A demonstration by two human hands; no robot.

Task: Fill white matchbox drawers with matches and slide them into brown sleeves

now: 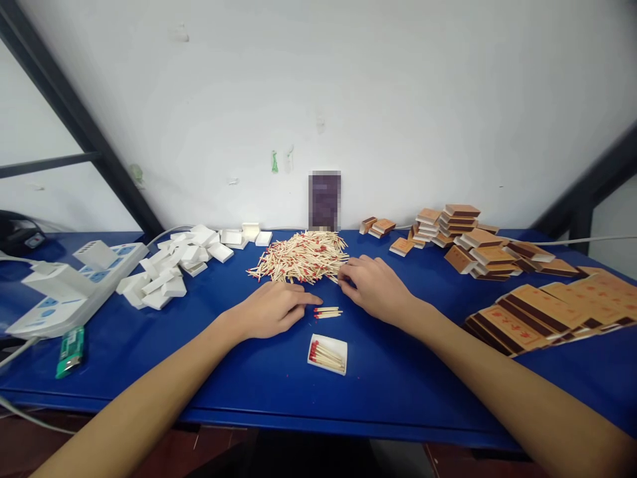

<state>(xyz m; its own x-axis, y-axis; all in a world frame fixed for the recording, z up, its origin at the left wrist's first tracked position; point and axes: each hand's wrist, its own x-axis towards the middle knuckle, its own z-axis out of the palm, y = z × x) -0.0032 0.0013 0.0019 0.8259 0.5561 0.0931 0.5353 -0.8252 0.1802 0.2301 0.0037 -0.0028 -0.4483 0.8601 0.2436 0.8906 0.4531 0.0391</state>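
A heap of red-tipped matches (pixel 303 257) lies on the blue table. My left hand (pixel 276 309) rests in front of it, index finger stretched out and thumb below, holding nothing I can see. Just past that fingertip a few loose matches (pixel 328 312) lie side by side, red heads to the left. At the heap's right edge is my right hand (pixel 373 285), fingers curled toward the thumb; what is between them is hidden. Nearer to me sits a white matchbox tray (pixel 343 366) with several matches in it, heads also to the left.
Empty white trays (pixel 169 282) are piled at left, beside a power strip (pixel 74 312) and a green packet (pixel 70 352). Brown matchbox sleeves (pixel 537 315) lie at right, with stacked matchboxes (pixel 485 252) behind them. A pixelated dark object (pixel 324 200) stands against the wall.
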